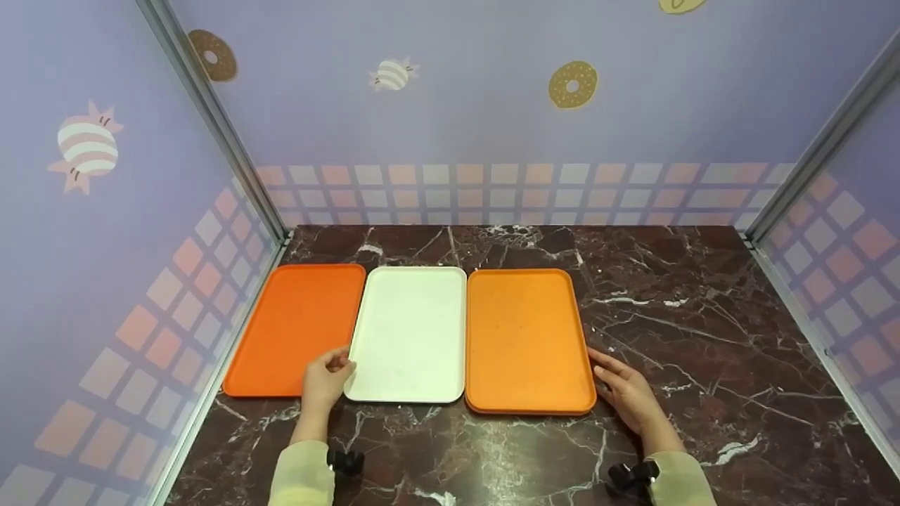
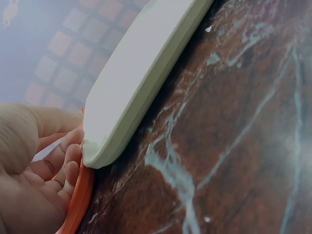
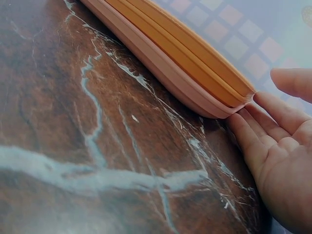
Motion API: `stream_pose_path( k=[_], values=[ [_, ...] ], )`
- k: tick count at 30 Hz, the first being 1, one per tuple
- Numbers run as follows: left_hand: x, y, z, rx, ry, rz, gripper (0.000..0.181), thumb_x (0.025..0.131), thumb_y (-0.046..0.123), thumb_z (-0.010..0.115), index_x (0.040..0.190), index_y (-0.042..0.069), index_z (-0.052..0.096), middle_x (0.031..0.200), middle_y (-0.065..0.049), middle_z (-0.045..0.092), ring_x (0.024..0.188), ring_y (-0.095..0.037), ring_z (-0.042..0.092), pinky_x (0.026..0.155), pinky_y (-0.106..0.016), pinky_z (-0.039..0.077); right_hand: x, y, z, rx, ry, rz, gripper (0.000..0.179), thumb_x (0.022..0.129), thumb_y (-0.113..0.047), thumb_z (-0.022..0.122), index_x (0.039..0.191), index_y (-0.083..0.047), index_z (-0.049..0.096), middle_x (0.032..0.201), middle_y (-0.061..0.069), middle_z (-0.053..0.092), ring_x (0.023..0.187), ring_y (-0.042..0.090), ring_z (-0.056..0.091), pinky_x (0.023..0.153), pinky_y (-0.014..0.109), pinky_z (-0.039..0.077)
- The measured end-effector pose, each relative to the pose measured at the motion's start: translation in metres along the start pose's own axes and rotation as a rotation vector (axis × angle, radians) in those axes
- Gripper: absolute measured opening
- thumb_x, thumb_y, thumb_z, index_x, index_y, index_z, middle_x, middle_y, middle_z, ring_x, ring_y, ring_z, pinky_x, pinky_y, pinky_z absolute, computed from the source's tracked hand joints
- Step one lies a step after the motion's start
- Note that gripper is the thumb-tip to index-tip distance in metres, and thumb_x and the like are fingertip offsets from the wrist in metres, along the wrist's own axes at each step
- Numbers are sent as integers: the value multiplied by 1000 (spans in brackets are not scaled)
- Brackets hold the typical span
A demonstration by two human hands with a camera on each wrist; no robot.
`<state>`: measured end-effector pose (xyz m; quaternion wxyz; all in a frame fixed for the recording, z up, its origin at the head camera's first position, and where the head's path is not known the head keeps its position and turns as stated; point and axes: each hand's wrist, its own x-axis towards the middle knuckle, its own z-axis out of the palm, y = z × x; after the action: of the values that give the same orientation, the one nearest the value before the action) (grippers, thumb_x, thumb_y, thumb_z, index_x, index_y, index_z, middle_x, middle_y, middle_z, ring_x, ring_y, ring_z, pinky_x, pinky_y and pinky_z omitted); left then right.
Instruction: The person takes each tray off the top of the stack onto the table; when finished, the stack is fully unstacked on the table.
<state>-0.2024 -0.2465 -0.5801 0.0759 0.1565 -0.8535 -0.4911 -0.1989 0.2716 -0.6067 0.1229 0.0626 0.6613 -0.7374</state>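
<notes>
My left hand (image 1: 325,383) reaches over the near right corner of the red-orange tray (image 1: 302,323). Its fingertips touch the left edge of the white tray (image 1: 411,330), near that tray's front corner. In the left wrist view, loosely bent fingers (image 2: 73,168) rest against the white tray's corner. On the right lies an orange tray (image 1: 527,337), on top of a small stack with a pinkish tray (image 3: 170,80) at the bottom. My right hand (image 1: 629,397) is at the stack's right side. Its extended fingers touch the edge near the front corner.
The trays lie side by side on a dark marbled tabletop (image 1: 703,337). A purple wall (image 1: 478,126) with printed squares stands behind, and side panels (image 1: 84,281) flank the table. The red-orange tray lies close to the left panel.
</notes>
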Motion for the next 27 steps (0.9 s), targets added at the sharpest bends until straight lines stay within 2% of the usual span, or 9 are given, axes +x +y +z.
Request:
stream_pose_path(
  k=[3,7,9,11,13,16,20,23,27],
  values=[
    [-1,2,2,-6,22,7,34,93,5,70,125,-4,71,102,-18,73,90,-21,66,72,-15,50,1,1,0,3,0,2,57,106,-14,55,158,2,37,160,9,46,118,-7,60,101,18,52],
    [-4,7,8,-9,66,31,32,94,5,69,125,-4,70,102,-18,73,89,-19,66,73,-15,50,0,1,-1,7,-3,2,58,106,-14,55,158,2,36,163,11,42,118,-7,60,102,19,51],
    [-6,10,13,-27,92,58,32,94,5,69,125,-3,70,102,-18,73,88,-19,66,73,-15,50,0,0,-1,10,-5,1,58,106,-13,54,158,2,35,164,13,40,117,-8,60,102,19,51],
    [-10,15,20,-41,107,98,34,94,5,71,126,-2,70,103,-19,72,92,-26,68,74,-17,52,0,0,0,13,-8,-3,57,106,-12,54,158,3,34,165,16,37,117,-7,61,102,19,52],
    [-13,20,28,-68,99,145,36,93,5,72,129,-2,69,106,-20,71,98,-31,68,76,-19,54,1,0,0,17,-4,-5,57,106,-12,54,158,3,35,164,16,38,117,-6,61,102,19,52],
    [-18,27,39,-99,55,206,43,93,7,74,134,-1,65,113,-20,68,106,-34,66,83,-29,56,1,0,0,18,-2,-4,57,106,-12,53,158,4,35,164,17,38,116,-6,61,101,19,52],
    [-25,33,53,-96,-24,280,54,93,15,77,142,1,58,126,-19,65,117,-35,62,93,-45,56,1,0,0,19,5,-3,57,106,-12,54,157,4,35,163,15,40,116,-6,61,101,20,52],
    [-32,36,65,-72,-112,333,65,93,22,77,148,1,51,134,-19,62,125,-37,58,102,-53,53,1,1,0,13,7,0,58,106,-13,55,157,4,36,163,12,42,117,-7,60,102,19,52],
    [-43,41,80,-36,-268,375,79,91,32,80,154,2,43,148,-19,54,139,-40,49,117,-59,43,1,1,0,-8,18,1,59,105,-14,57,158,2,37,162,11,43,117,-9,59,100,18,52]
  ],
)
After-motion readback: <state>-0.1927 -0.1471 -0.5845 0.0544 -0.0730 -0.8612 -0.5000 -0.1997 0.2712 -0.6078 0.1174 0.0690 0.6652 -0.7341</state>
